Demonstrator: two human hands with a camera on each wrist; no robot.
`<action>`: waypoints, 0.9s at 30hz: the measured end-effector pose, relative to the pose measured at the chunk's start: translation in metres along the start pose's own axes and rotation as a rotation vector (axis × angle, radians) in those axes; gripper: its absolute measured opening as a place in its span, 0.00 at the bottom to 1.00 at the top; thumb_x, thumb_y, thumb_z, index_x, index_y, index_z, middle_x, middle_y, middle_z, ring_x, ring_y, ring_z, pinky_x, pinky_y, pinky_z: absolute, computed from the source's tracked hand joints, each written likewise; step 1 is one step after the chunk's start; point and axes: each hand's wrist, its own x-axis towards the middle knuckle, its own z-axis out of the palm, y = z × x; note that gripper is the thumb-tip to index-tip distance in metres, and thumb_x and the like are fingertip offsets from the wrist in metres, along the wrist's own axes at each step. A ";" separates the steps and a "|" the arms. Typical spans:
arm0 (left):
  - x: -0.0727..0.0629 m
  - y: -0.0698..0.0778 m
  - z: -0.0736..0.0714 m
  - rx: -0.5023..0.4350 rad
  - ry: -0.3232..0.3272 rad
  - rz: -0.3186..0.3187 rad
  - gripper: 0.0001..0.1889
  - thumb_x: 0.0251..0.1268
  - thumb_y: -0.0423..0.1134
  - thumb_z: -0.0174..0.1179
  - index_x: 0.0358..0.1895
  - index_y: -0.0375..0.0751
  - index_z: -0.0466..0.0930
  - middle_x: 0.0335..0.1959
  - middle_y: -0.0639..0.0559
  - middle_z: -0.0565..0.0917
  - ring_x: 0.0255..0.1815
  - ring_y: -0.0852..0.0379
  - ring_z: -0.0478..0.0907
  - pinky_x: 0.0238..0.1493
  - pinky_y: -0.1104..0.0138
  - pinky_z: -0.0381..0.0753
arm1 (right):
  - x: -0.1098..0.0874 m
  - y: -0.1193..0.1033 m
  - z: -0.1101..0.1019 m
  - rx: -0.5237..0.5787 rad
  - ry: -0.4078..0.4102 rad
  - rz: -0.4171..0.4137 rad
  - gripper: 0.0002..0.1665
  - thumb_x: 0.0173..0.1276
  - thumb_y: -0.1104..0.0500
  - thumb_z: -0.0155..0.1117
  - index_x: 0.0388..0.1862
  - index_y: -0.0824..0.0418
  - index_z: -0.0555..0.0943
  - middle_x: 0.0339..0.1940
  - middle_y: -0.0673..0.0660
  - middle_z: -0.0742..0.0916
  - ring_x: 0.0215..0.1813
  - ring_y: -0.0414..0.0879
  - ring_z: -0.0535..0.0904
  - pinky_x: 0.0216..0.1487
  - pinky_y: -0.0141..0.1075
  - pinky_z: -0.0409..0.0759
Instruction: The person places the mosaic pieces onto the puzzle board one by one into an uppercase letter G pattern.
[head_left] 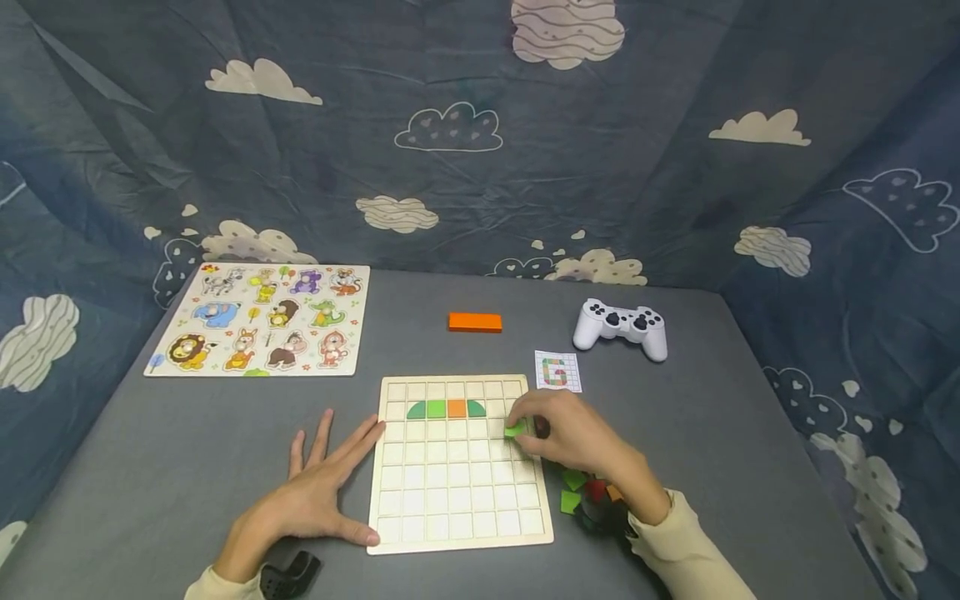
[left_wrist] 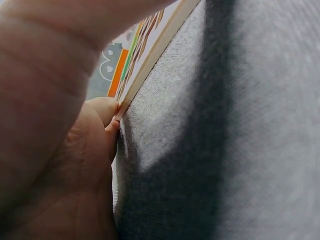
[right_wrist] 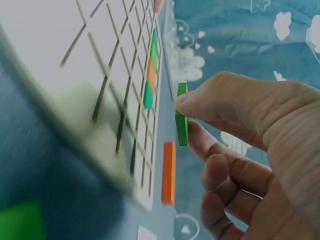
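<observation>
A pale wooden grid board point(head_left: 435, 504) lies in front of me. In its second row sit a dark green rounded piece point(head_left: 417, 410), a light green square point(head_left: 437, 409), an orange square point(head_left: 457, 408) and another dark green rounded piece point(head_left: 476, 408). With fingers spread, my left hand point(head_left: 303, 502) touches the board's left edge with thumb and index finger. My right hand point(head_left: 570, 433) pinches a light green tile point(right_wrist: 182, 125) between thumb and finger, raised above the board's right side in the right wrist view. Loose tiles point(head_left: 571, 502) lie beside the board, partly hidden by my right forearm.
A small pattern card point(head_left: 557, 371) lies past the board's far right corner. Farther back are an orange block point(head_left: 475, 322) and a white game controller point(head_left: 621, 327). An animal puzzle board point(head_left: 255, 333) occupies the table's back left.
</observation>
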 end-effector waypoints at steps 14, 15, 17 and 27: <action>0.000 -0.001 0.001 0.001 0.005 0.000 0.72 0.29 0.68 0.79 0.82 0.57 0.45 0.84 0.50 0.45 0.77 0.28 0.14 0.64 0.29 0.12 | 0.041 -0.041 0.020 -0.060 -0.053 -0.112 0.10 0.58 0.61 0.68 0.38 0.50 0.88 0.39 0.43 0.87 0.30 0.37 0.74 0.36 0.28 0.73; 0.000 -0.001 0.001 0.002 0.003 -0.003 0.72 0.29 0.69 0.78 0.82 0.57 0.45 0.84 0.50 0.45 0.77 0.28 0.13 0.64 0.30 0.12 | 0.044 -0.044 0.021 -0.068 -0.057 -0.115 0.09 0.58 0.60 0.68 0.38 0.50 0.88 0.40 0.43 0.88 0.32 0.37 0.75 0.38 0.29 0.74; 0.001 -0.001 0.001 0.001 0.003 -0.004 0.72 0.29 0.69 0.78 0.82 0.57 0.45 0.84 0.51 0.45 0.77 0.28 0.14 0.64 0.30 0.12 | 0.050 -0.050 0.023 -0.084 -0.067 -0.116 0.09 0.59 0.59 0.69 0.39 0.49 0.88 0.41 0.42 0.88 0.33 0.37 0.75 0.39 0.30 0.76; -0.001 0.000 0.001 0.011 0.015 0.000 0.72 0.28 0.70 0.78 0.82 0.56 0.46 0.84 0.51 0.46 0.77 0.28 0.15 0.64 0.30 0.12 | 0.079 -0.063 0.039 -0.083 -0.083 -0.137 0.09 0.58 0.61 0.69 0.38 0.52 0.89 0.40 0.46 0.89 0.39 0.39 0.82 0.44 0.32 0.81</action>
